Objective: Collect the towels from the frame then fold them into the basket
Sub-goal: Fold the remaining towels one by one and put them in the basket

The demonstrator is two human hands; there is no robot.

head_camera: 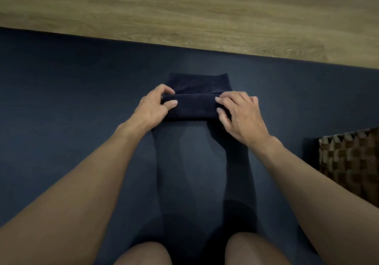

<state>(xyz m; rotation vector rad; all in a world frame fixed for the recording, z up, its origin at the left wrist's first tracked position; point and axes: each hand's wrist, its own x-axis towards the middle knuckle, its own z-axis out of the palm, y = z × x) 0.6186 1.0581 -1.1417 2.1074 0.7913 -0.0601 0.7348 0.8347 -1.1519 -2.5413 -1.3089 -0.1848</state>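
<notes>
**Task status: folding stage, one towel in work.**

1. Left hand (156, 105): it grips the left end of the folded band, with the thumb on the near face and the curled fingers over the far edge.
2. Dark navy towel (195, 87): it lies on the dark blue mat (61, 84), straight ahead of the person's knees. The near part is doubled or rolled into a thick band. A flat section extends beyond the band toward the wood-grain floor (184, 8). Judged from this, the fold is partly made and at least one more turn is needed.
3. Right hand (241, 117): its curled fingers and thumb pinch the right end of the same band, mirroring the left hand.
4. Woven basket (348, 162): it stands at the right edge of the mat, well apart from the towel. Its interior is not in view, so the number of towels already stored cannot be told.

The frame is out of view, so any towels left on it cannot be confirmed. Remaining work: finish the fold and move the towel to the basket.
</notes>
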